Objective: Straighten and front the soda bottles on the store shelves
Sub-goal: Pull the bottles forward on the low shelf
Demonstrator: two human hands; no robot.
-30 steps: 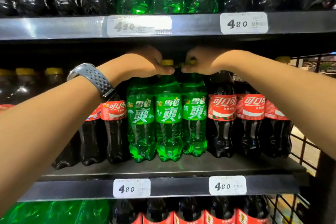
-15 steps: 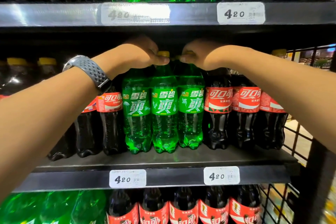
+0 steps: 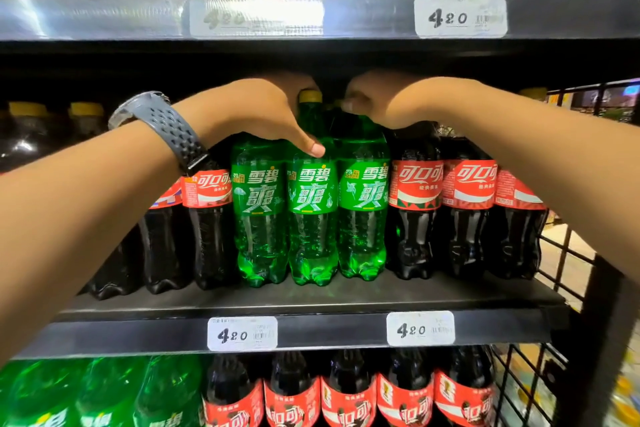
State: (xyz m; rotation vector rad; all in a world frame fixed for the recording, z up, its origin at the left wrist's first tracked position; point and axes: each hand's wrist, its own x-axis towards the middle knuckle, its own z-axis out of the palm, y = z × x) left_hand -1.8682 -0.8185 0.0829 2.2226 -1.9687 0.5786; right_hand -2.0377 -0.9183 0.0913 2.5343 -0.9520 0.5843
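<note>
Green plastic soda bottles (image 3: pixel 311 215), three abreast with green labels facing out, upright at the front of the black metal middle shelf (image 3: pixel 311 298), touching side to side. Dark cola bottles with red labels (image 3: pixel 415 211) just beside on the right, more of the same on the left, partly behind the forearm.

Left hand (image 3: pixel 256 114) curled over the tops of the left and middle green bottles; fingers hidden behind the necks, spread cannot be judged. Thumb (image 3: pixel 308 146) stretched forward and down, tip pressed on the middle bottle's shoulder just above its label. Yellow cap (image 3: pixel 310 96) of the middle bottle visible between thumb and knuckles. Grip appears closed on the bottle tops.

Right hand (image 3: pixel 384 100) cupped, palm down, over the neck of the right green bottle; thumb tucked in against the neck, fingertips out of sight behind. Cap hidden under the hand.

Both forearms extended forward, roughly level, wrists nearly meeting at the centre. Grey perforated watch strap (image 3: pixel 169 128) on the left wrist.

White price tags (image 3: pixel 242 333) reading 4.20 on the shelf edges.
</note>
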